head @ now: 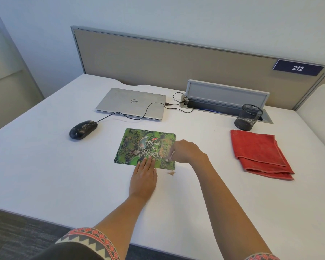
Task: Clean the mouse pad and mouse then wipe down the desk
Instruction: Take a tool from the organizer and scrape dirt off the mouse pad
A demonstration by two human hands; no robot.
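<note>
Head view: mouse pad (pixel 139 147) centre-desk, my left hand (pixel 144 177) spread flat pinning it; right hand (pixel 186 151) pinching small brush, sweeping crumbs (pixel 170 173). Mouse (pixel 83 130) far-left, next, I judge.

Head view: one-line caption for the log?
Left hand steadies mouse pad while right hand brushes crumbs off it.

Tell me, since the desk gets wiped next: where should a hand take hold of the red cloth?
Pinch the red cloth at its near right corner, coming from the right: the folded layers fan apart there and that side is bare, while the mesh pen cup crowds its far edge.
</note>
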